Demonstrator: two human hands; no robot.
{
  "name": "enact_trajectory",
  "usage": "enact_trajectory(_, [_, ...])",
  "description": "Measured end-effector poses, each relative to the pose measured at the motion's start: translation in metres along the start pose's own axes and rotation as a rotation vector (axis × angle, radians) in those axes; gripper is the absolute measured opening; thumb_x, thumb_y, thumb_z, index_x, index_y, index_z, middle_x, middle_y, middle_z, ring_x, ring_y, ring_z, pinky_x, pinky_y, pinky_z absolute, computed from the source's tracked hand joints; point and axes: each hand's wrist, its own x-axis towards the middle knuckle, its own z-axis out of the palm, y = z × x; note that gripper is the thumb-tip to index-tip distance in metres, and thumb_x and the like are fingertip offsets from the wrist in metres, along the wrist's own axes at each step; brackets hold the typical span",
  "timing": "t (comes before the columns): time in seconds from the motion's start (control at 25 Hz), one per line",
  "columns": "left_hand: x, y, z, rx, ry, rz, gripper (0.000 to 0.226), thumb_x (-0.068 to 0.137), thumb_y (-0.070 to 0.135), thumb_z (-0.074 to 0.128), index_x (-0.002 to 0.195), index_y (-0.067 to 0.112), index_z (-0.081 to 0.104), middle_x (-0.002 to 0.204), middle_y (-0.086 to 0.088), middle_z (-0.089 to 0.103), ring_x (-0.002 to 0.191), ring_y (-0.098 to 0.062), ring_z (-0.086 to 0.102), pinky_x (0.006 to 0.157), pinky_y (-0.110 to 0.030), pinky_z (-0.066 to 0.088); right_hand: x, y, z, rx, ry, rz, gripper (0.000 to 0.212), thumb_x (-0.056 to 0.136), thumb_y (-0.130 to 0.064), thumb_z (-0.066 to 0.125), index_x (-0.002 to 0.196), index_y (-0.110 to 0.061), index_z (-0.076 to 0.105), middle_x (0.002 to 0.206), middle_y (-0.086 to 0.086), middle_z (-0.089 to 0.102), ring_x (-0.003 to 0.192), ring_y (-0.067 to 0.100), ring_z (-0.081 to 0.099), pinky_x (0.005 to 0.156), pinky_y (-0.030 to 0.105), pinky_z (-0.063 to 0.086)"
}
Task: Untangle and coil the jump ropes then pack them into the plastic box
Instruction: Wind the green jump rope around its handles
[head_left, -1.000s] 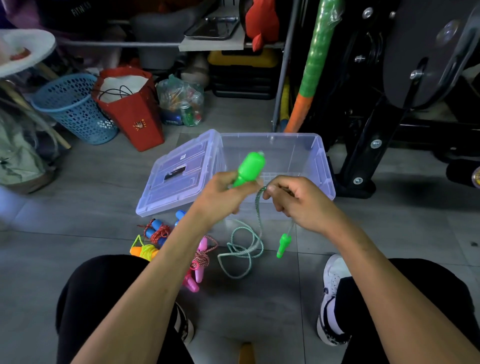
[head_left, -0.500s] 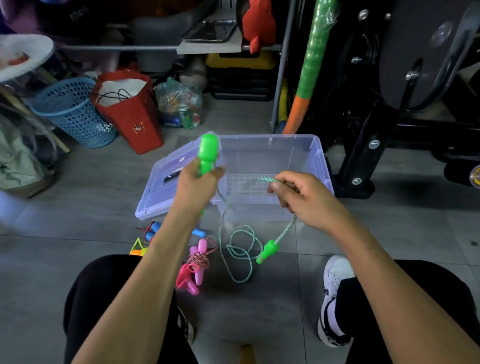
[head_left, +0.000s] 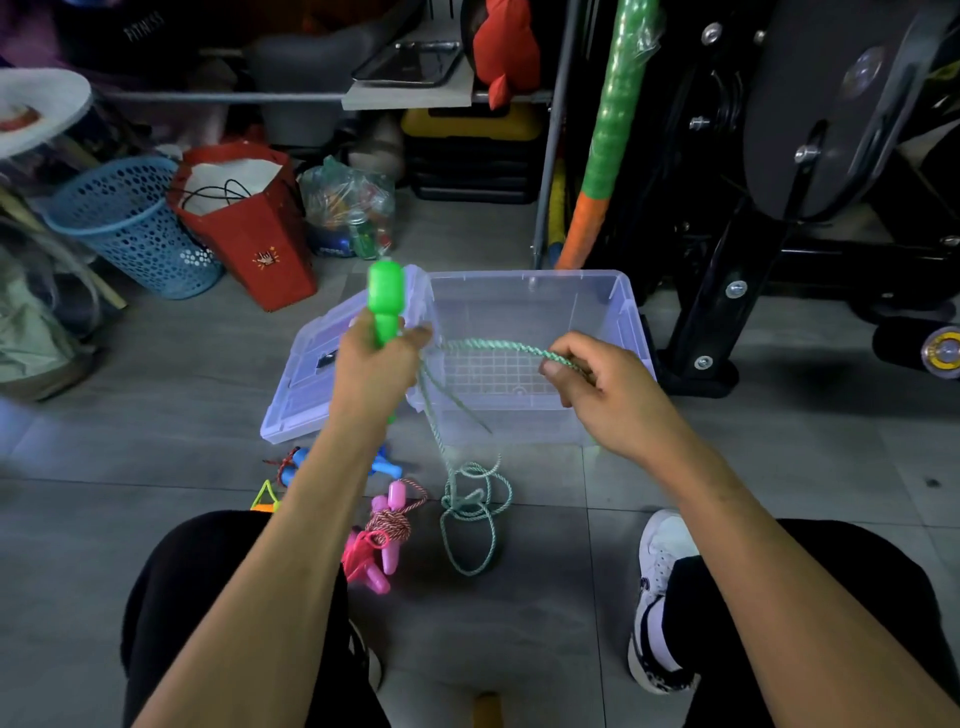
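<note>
A: Left hand (head_left: 374, 369) clenched round one green handle (head_left: 385, 301), upright; right hand (head_left: 608, 395) pinching the one green rope (head_left: 498, 347) strung between them.

B: Below that grip, its tangle on the floor; behind, one plastic box (head_left: 530, 415), lid (head_left: 322, 374) off. Two more ropes under the left forearm: pink rope (head_left: 384, 530), blue rope (head_left: 296, 460).
</note>
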Motion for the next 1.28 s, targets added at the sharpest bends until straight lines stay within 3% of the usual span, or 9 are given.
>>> enact_trajectory(0.2, [-0.037, -0.002, 0.030, 0.275, -0.562, 0.078, 0.014, 0.092, 0.032, 0.064, 0.087, 0.020, 0.068, 0.067, 0.002, 0.062, 0.050, -0.009, 0.050, 0.047, -0.018, 0.043, 0.004, -0.005, 0.010, -0.008, -0.016, -0.036, 0.012, 0.095, -0.020, 0.056, 0.087, -0.019, 0.064, 0.067, 0.009, 0.062, 0.062, 0.023, 0.055, 0.060, 0.036, 0.045])
enact_trajectory(0.4, [-0.017, 0.001, 0.012, -0.121, -0.282, -0.059, 0.023, 0.091, 0.019, 0.064, 0.070, 0.011, 0.059, 0.055, 0.001, 0.052, 0.046, -0.014, 0.039, 0.047, -0.023, 0.038, 0.006, 0.000, 0.009, 0.019, -0.062, 0.018, 0.018, 0.094, -0.027, 0.060, 0.080, -0.017, 0.065, 0.070, 0.012, 0.065, 0.068, 0.029, 0.059, 0.064, 0.035, 0.049])
enact_trajectory(0.52, [-0.015, 0.000, 0.006, -0.232, -0.264, -0.076, 0.022, 0.090, 0.017, 0.063, 0.069, 0.010, 0.059, 0.056, -0.002, 0.051, 0.044, -0.014, 0.037, 0.048, -0.024, 0.038, 0.008, 0.008, 0.011, -0.210, -0.069, 0.028, 0.020, 0.096, -0.026, 0.057, 0.079, -0.016, 0.062, 0.068, 0.001, 0.059, 0.070, 0.021, 0.053, 0.057, 0.021, 0.038])
enact_trajectory(0.64, [-0.014, -0.002, 0.004, -0.311, -0.269, -0.113, 0.022, 0.090, 0.017, 0.061, 0.070, 0.011, 0.059, 0.058, -0.003, 0.052, 0.041, -0.014, 0.035, 0.050, -0.025, 0.038, 0.009, 0.016, 0.014, -0.323, -0.093, 0.077, 0.023, 0.098, -0.025, 0.053, 0.077, -0.016, 0.056, 0.070, -0.002, 0.053, 0.074, 0.020, 0.050, 0.058, 0.031, 0.034])
enact_trajectory(0.8, [-0.018, -0.004, 0.006, 0.059, -0.206, -0.039, 0.007, 0.088, 0.016, 0.065, 0.082, 0.017, 0.067, 0.079, -0.002, 0.067, 0.050, -0.013, 0.046, 0.047, -0.022, 0.044, 0.009, 0.016, 0.011, -0.260, -0.099, 0.038, 0.024, 0.097, -0.024, 0.056, 0.079, -0.009, 0.062, 0.068, 0.008, 0.058, 0.072, 0.027, 0.053, 0.062, 0.032, 0.038])
enact_trajectory(0.92, [-0.027, -0.008, 0.013, 0.241, -0.408, 0.062, 0.008, 0.088, 0.025, 0.069, 0.095, 0.027, 0.067, 0.086, -0.001, 0.067, 0.057, -0.007, 0.052, 0.046, -0.017, 0.044, 0.005, 0.008, 0.010, -0.219, -0.192, -0.029, 0.017, 0.095, -0.022, 0.059, 0.084, -0.013, 0.069, 0.074, 0.006, 0.066, 0.074, 0.024, 0.059, 0.070, 0.033, 0.045])
enact_trajectory(1.04, [-0.030, -0.012, 0.016, 0.382, -0.546, 0.051, 0.011, 0.090, 0.030, 0.067, 0.083, 0.021, 0.068, 0.073, 0.002, 0.065, 0.042, -0.004, 0.045, 0.043, -0.017, 0.039, 0.003, -0.001, 0.011, -0.141, -0.160, -0.022, 0.012, 0.092, -0.020, 0.062, 0.091, -0.015, 0.074, 0.077, 0.004, 0.070, 0.075, 0.018, 0.063, 0.071, 0.031, 0.048])
enact_trajectory(1.16, [-0.024, -0.014, 0.013, 0.322, -0.406, -0.020, 0.013, 0.091, 0.023, 0.063, 0.081, 0.016, 0.064, 0.075, 0.000, 0.063, 0.044, -0.008, 0.045, 0.044, -0.018, 0.040, 0.006, 0.004, 0.007, -0.082, 0.007, 0.119, 0.016, 0.090, -0.025, 0.066, 0.081, -0.014, 0.073, 0.068, 0.000, 0.068, 0.064, 0.009, 0.062, 0.062, 0.022, 0.050])
enact_trajectory(1.28, [-0.021, -0.014, 0.011, 0.217, -0.419, -0.108, 0.007, 0.087, 0.007, 0.062, 0.088, 0.011, 0.067, 0.092, -0.013, 0.067, 0.055, -0.015, 0.048, 0.051, -0.024, 0.045, 0.009, 0.015, 0.008, 0.200, 0.159, 0.364, 0.021, 0.088, -0.024, 0.067, 0.075, -0.008, 0.067, 0.067, 0.010, 0.067, 0.065, 0.022, 0.070, 0.065, 0.037, 0.061])
